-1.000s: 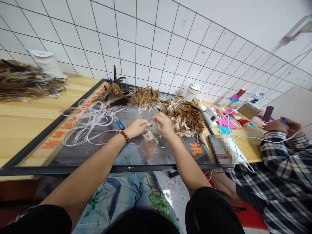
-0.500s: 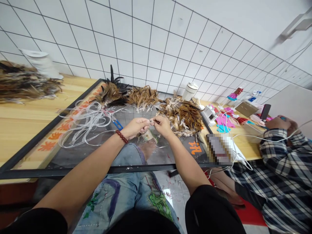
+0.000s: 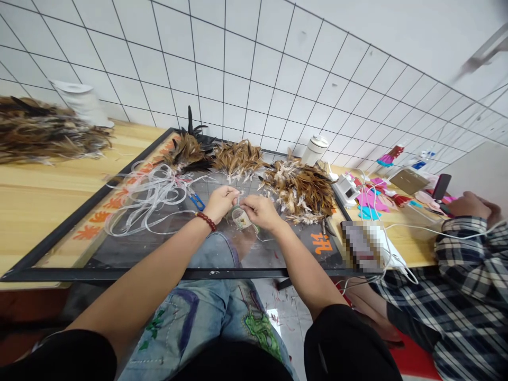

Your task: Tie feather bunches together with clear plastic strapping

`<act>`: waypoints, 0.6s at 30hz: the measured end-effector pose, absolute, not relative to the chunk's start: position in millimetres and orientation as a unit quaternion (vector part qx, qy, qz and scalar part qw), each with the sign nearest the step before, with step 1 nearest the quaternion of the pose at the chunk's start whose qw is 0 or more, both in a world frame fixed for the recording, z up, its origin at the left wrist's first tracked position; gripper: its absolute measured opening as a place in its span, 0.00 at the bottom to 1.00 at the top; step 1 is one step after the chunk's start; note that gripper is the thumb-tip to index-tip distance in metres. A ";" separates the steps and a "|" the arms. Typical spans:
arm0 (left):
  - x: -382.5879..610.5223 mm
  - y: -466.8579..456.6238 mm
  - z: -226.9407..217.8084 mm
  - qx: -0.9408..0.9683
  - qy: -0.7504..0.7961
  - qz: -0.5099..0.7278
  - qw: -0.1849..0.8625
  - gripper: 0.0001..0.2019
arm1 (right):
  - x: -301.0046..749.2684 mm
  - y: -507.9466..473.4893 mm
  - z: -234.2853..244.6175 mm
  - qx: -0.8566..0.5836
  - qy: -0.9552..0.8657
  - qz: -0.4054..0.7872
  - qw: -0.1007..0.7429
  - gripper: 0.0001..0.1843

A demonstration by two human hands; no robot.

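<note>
Over the glass-topped panel, my left hand (image 3: 223,203), with a red bead bracelet (image 3: 205,220) at its wrist, has its fingers closed in a pinch. Close beside it, my right hand (image 3: 260,210) is pinched too. Whatever lies between the fingertips is too small to make out. Just below them is a small round, pale item with a greenish rim (image 3: 240,219), partly covered by my right hand. To the left lie blue-handled snips (image 3: 196,201) and a loose heap of white ribbon (image 3: 148,193).
Bunches of brown feathers (image 3: 238,159) line the panel's back, with a larger feather pile (image 3: 307,189) at right. A white canister (image 3: 315,150) stands behind it. Chargers, cables and a pixelated phone-like item (image 3: 363,246) lie right. A person in a plaid shirt (image 3: 472,296) sits nearby.
My hands have drawn slightly apart, the left one rising a little. The round item beneath them shows more plainly. The whole view has shifted slightly.
</note>
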State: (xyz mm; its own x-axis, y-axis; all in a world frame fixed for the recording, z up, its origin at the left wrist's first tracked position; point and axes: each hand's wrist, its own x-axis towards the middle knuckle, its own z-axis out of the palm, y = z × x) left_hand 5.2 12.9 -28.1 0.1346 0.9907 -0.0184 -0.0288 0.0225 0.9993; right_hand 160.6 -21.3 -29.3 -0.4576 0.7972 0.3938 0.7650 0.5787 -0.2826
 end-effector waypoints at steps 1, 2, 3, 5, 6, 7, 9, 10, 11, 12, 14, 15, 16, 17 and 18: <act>5.8 12.8 -30.1 0.557 0.471 0.464 0.503 0.03 | 161.3 -21.2 -28.3 -0.445 -0.853 0.032 0.271 0.11; 6.4 12.3 -32.0 0.591 0.468 0.456 0.472 0.03 | 162.1 -21.0 -27.3 -0.439 -0.847 0.029 0.300 0.11; 7.0 11.3 -33.5 0.618 0.452 0.446 0.464 0.04 | 163.1 -20.5 -26.1 -0.439 -0.834 0.026 0.333 0.12; 7.9 8.7 -35.2 0.638 0.397 0.418 0.511 0.07 | 165.6 -18.8 -23.6 -0.442 -0.801 0.035 0.403 0.11; 8.0 7.2 -35.3 0.633 0.367 0.403 0.550 0.08 | 167.1 -17.5 -22.7 -0.441 -0.784 0.048 0.434 0.11; 8.0 5.8 -34.8 0.621 0.340 0.392 0.588 0.09 | 168.7 -15.9 -22.2 -0.439 -0.769 0.066 0.460 0.10; 7.2 3.7 -32.9 0.590 0.306 0.379 0.643 0.11 | 171.8 -11.6 -23.3 -0.433 -0.747 0.108 0.493 0.09; 6.7 3.1 -31.7 0.579 0.297 0.374 0.661 0.12 | 173.0 -9.1 -24.9 -0.434 -0.738 0.128 0.501 0.09; 6.1 2.9 -30.6 0.571 0.289 0.369 0.675 0.12 | 173.8 -6.6 -27.1 -0.439 -0.729 0.148 0.504 0.09; 5.7 2.9 -29.6 0.562 0.283 0.364 0.687 0.13 | 174.1 -4.2 -29.8 -0.450 -0.718 0.167 0.503 0.09; 5.4 3.9 -28.4 0.539 0.281 0.374 0.701 0.13 | 172.8 -1.1 -35.3 -0.486 -0.696 0.200 0.490 0.08; 5.5 4.7 -28.3 0.524 0.284 0.391 0.701 0.13 | 171.2 -0.7 -37.5 -0.505 -0.689 0.205 0.478 0.08; 5.9 5.6 -28.5 0.509 0.289 0.415 0.697 0.13 | 169.1 -1.3 -39.0 -0.520 -0.690 0.200 0.463 0.08; 6.4 6.5 -28.9 0.495 0.296 0.440 0.689 0.14 | 166.7 -2.9 -39.5 -0.526 -0.700 0.184 0.446 0.08; 7.1 7.3 -29.4 0.484 0.304 0.461 0.679 0.15 | 164.3 -5.5 -39.0 -0.524 -0.721 0.159 0.425 0.07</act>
